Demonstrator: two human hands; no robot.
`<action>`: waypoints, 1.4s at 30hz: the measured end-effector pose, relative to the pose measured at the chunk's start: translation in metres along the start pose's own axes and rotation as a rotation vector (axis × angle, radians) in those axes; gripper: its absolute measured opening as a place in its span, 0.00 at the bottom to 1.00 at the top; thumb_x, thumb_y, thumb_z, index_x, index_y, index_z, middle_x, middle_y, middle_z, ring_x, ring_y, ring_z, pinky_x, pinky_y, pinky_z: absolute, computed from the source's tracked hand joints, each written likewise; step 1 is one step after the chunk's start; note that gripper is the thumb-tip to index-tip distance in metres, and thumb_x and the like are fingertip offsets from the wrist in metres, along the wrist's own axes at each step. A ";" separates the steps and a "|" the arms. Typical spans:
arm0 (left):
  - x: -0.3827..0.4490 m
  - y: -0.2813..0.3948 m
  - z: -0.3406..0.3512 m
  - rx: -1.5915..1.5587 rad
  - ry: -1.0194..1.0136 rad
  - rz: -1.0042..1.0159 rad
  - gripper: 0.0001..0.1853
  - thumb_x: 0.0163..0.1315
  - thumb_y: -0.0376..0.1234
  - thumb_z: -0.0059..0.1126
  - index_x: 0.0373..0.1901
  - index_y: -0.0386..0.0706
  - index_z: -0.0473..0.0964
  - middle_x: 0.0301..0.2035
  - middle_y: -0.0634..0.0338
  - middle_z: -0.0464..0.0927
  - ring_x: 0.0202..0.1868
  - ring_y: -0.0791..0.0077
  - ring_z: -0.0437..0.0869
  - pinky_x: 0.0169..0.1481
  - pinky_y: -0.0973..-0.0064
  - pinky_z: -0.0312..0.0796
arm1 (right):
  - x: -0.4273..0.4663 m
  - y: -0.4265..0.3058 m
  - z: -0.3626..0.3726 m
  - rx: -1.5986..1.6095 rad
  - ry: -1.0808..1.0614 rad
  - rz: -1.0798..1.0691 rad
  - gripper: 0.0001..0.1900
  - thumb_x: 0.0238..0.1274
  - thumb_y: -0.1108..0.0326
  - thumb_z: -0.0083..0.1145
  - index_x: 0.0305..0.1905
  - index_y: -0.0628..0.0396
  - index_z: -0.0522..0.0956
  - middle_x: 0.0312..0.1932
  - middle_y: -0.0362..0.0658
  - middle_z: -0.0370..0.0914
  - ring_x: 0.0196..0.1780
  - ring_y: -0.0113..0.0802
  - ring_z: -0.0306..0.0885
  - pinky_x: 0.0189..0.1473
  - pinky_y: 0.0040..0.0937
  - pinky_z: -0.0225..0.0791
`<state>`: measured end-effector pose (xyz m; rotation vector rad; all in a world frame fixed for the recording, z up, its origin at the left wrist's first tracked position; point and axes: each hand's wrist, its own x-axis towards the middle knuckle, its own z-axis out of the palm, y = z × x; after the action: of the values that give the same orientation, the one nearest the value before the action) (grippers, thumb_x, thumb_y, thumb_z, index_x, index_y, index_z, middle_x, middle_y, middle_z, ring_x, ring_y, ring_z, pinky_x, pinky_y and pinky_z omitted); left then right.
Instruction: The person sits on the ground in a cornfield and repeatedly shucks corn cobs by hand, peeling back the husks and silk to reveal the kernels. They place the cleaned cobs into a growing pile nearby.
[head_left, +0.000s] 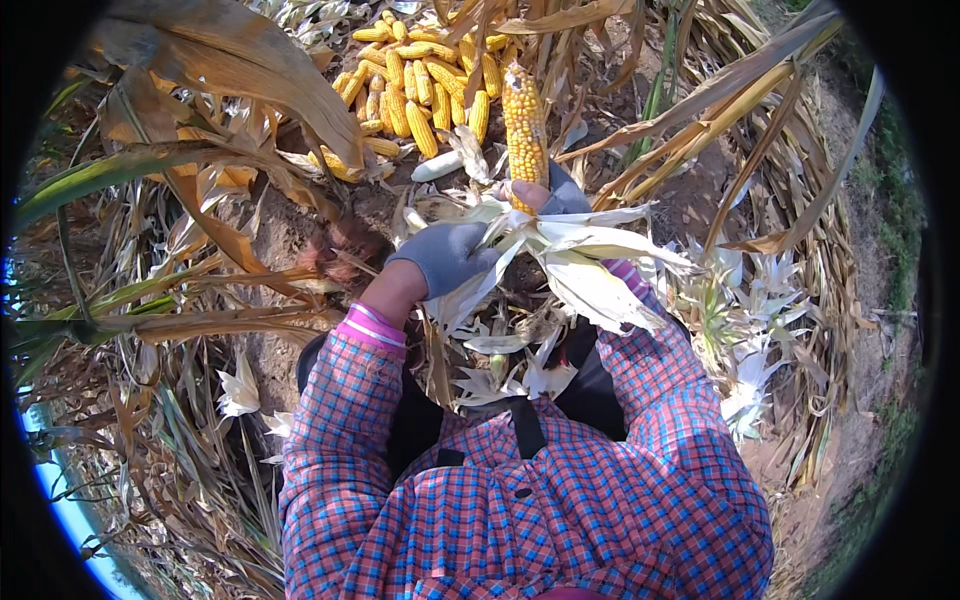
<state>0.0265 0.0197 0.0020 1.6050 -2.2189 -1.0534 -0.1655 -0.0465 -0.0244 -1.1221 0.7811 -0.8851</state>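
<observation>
An ear of yellow corn (526, 124) stands nearly upright before me, its kernels bare and its tip pointing away. My right hand (564, 191), in a grey fingerless glove, grips the ear near its base, with the thumb across the kernels. Pale husk leaves (589, 281) are peeled back and hang from the base over my right wrist. My left hand (444, 255), gloved the same way, is closed on husk at the left of the base; its fingertips are hidden by the leaves.
Beyond my hands lies a heap of husked corn ears (420, 71). A pale cob-shaped piece (437, 166) rests on the soil nearby. Dry corn stalks (697, 112) lean in from the right, and a broad dry leaf (247, 67) overhangs the left. Discarded husks (750, 375) lie at right.
</observation>
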 end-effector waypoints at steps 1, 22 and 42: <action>-0.005 0.002 -0.014 -0.016 0.072 -0.043 0.23 0.64 0.45 0.54 0.52 0.38 0.73 0.42 0.45 0.81 0.45 0.54 0.82 0.50 0.63 0.73 | 0.001 0.000 0.000 -0.176 -0.006 -0.078 0.28 0.59 0.57 0.60 0.58 0.62 0.66 0.45 0.48 0.76 0.48 0.35 0.77 0.51 0.32 0.70; 0.008 0.009 -0.022 -1.430 0.848 -0.066 0.12 0.61 0.37 0.58 0.38 0.37 0.72 0.24 0.58 0.76 0.24 0.71 0.79 0.30 0.74 0.73 | -0.020 0.039 0.072 -0.382 -0.417 0.046 0.28 0.57 0.60 0.65 0.59 0.62 0.69 0.52 0.47 0.77 0.52 0.31 0.74 0.57 0.31 0.66; 0.006 -0.010 -0.037 -1.618 0.882 -0.233 0.14 0.63 0.43 0.57 0.35 0.41 0.71 0.22 0.58 0.74 0.21 0.69 0.78 0.26 0.73 0.73 | -0.031 0.031 0.074 -0.941 -0.483 -0.102 0.20 0.63 0.52 0.53 0.42 0.61 0.78 0.27 0.58 0.78 0.33 0.55 0.79 0.36 0.42 0.71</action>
<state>0.0517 -0.0024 0.0210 1.0388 -0.2396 -1.2119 -0.1090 0.0176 -0.0325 -2.1179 0.7379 -0.2548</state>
